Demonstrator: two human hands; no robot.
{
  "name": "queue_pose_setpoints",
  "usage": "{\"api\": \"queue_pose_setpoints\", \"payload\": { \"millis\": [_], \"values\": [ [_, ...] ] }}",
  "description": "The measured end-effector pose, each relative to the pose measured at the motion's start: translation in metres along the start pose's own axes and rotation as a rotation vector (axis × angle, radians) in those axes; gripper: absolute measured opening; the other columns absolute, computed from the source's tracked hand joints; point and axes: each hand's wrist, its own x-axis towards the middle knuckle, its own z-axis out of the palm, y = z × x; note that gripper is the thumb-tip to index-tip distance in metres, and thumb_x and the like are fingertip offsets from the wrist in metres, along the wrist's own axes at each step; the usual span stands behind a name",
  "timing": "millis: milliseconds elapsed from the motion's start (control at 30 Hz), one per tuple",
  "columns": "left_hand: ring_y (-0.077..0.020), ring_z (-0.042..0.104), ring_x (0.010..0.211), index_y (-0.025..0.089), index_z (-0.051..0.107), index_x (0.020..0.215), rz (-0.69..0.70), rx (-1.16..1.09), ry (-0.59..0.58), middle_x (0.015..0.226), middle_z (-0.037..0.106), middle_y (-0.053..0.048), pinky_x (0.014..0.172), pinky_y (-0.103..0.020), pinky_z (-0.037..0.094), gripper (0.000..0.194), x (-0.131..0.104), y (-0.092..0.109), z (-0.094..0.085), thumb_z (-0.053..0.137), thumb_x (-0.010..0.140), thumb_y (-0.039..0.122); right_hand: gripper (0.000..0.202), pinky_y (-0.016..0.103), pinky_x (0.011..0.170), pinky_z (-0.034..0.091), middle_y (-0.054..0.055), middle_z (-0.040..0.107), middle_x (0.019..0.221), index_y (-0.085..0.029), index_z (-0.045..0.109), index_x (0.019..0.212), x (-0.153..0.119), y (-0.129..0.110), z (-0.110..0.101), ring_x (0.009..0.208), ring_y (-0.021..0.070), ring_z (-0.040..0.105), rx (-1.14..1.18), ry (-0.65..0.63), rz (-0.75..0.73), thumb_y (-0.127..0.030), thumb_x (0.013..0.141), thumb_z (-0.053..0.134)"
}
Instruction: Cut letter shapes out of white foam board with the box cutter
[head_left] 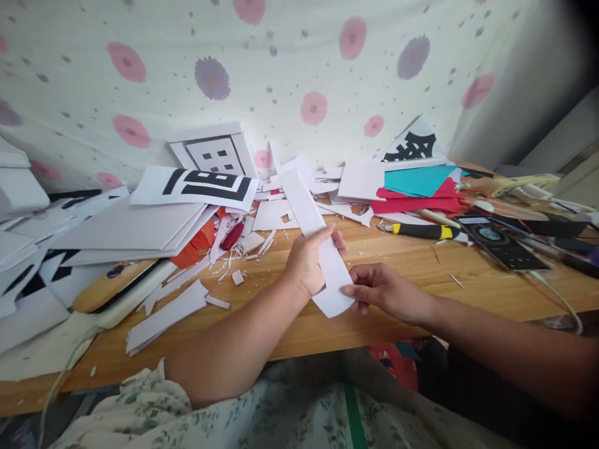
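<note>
Two hands hold one white strip (334,271), which slants over the wooden surface (407,252), its near end toward the person and its far end pointing up and to the left. The left hand (305,263) has its grip closed around the middle part of the strip, the thumb along the upper face and the fingertips showing past the right edge. The right hand (386,288) pinches the near end at its right edge, thumb on top and fingers curled beneath, so the strip's far half extends free beyond both grips.

Past that far end lie paper scraps (274,215), with a red-handled tool (233,236) among them. Left of the left hand, cut white strips (166,315) lie near the surface's front edge. Farther left are stacked white boards (126,224) and a sheet with black strokes (201,186) resting on top.

To the right, a yellow-and-black cutter (423,231) lies beyond the right hand, near a phone (498,243) with a cable. Behind the cutter sit red sheets (421,203) under a turquoise sheet (416,181). A flowered curtain (281,56) hangs at the back.
</note>
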Motion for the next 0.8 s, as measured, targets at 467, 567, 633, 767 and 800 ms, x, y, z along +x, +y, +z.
{"api": "queue_pose_setpoints", "payload": {
  "millis": [467,567,633,767,800],
  "values": [
    [-0.0052,0.044,0.046,0.016,0.054,0.072,-0.082,-0.161,-0.032,0.058,0.049,0.004,0.049,-0.018,0.040,0.029,0.004,0.006,-0.002,0.067,0.074,0.041,0.039,0.023,0.052,0.041,-0.001,0.057,0.063,-0.014,0.055,0.072,0.001,0.004,0.006,0.052,0.0083,0.051,0.049,0.017,-0.018,-0.052,0.076,0.061],
    [-0.0059,0.043,0.044,0.016,0.053,0.071,-0.059,-0.133,0.024,0.055,0.047,0.005,0.047,-0.018,0.038,0.036,0.006,0.004,-0.001,0.067,0.071,0.049,0.040,0.023,0.053,0.039,-0.002,0.056,0.064,-0.014,0.056,0.075,0.002,0.006,0.008,0.054,0.0080,0.050,0.050,0.025,-0.025,-0.053,0.076,0.060],
    [-0.0057,0.043,0.044,0.016,0.053,0.071,-0.054,-0.122,0.043,0.054,0.046,0.005,0.047,-0.019,0.038,0.040,0.006,0.004,-0.001,0.065,0.071,0.054,0.039,0.022,0.052,0.039,-0.002,0.055,0.063,-0.013,0.055,0.076,0.003,0.007,0.010,0.053,0.0075,0.049,0.076,0.027,-0.027,-0.052,0.077,0.061],
    [-0.0105,0.055,0.058,0.015,0.058,0.080,-0.028,-0.047,-0.193,0.066,0.056,0.001,0.060,-0.024,0.047,0.040,0.003,0.011,-0.004,0.067,0.069,0.053,0.036,0.021,0.051,0.042,-0.003,0.056,0.061,-0.013,0.055,0.075,0.004,0.001,0.005,0.051,0.0070,0.050,0.180,0.037,-0.066,-0.048,0.076,0.064],
    [-0.0136,0.059,0.064,0.015,0.060,0.088,-0.041,-0.002,-0.319,0.075,0.060,-0.002,0.063,-0.027,0.049,0.039,0.002,0.014,-0.004,0.070,0.069,0.048,0.035,0.020,0.050,0.042,-0.002,0.057,0.062,-0.013,0.055,0.075,0.003,-0.003,0.001,0.051,0.0070,0.051,0.220,0.041,-0.097,-0.047,0.075,0.065]
  ]
}}
